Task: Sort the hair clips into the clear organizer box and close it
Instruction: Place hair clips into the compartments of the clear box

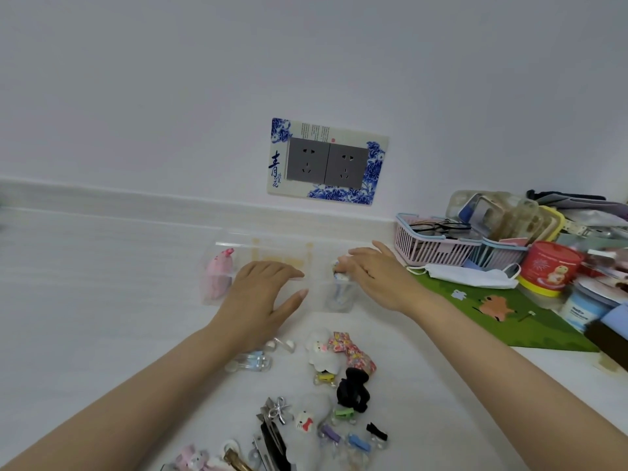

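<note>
Against the wall, under the socket plate [326,161], the clear organizer box [272,266] sits open on the white table [85,283], a pink clip [220,274] already in its left compartment. The left hand [261,294] lies flat with fingers spread across the box, likely steadying it, while the right hand [373,273] pinches a pale clip [339,266] over the right compartment, seemingly to drop it in. Near the person, the unsorted hair clips [319,396] wait in a loose heap, within easy reach.

A pink basket [433,248] holding glasses [440,227] is set right of the wall socket [327,162]; a white mask [467,275] is laid below it.
</note>
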Demonstrator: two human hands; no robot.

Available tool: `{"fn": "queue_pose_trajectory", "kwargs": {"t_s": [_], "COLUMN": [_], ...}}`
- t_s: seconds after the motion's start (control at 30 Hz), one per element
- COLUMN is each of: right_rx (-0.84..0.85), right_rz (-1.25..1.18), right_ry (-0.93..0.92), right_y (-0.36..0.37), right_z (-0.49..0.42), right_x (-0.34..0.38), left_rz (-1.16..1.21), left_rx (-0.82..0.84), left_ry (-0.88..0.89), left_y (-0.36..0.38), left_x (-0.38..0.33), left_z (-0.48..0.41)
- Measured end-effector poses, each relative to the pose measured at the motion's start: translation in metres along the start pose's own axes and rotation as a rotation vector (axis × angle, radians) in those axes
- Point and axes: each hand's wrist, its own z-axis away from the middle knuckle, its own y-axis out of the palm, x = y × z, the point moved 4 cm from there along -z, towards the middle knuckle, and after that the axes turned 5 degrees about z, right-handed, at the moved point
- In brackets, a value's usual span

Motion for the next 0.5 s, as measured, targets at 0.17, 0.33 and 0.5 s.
{"fn": "queue_pose_trajectory", "kwargs": {"t_s": [0.17,0.33,0.5], "right_rx": [-0.33,0.06,0.264], "right_rz": [-0.242,-0.668,-0.554], "right_ry": [-0.002,0.257,0.395], "right_y": [-0.009,0.003,0.013], "right_z": [0.032,0.073,0.086], "right_x": [0.004,0.013,0.019], "left_rz": [0.001,-0.01,-0.011], "left_rx": [0.032,0.039,0.031], "left_ry": [0.005,0.003,0.003], "left_y": [-0.002,-0.002,-0.003], "left_x": [-0.001,-0.001,-0.002], "left_z": [0.001,0.001,0.005]}}
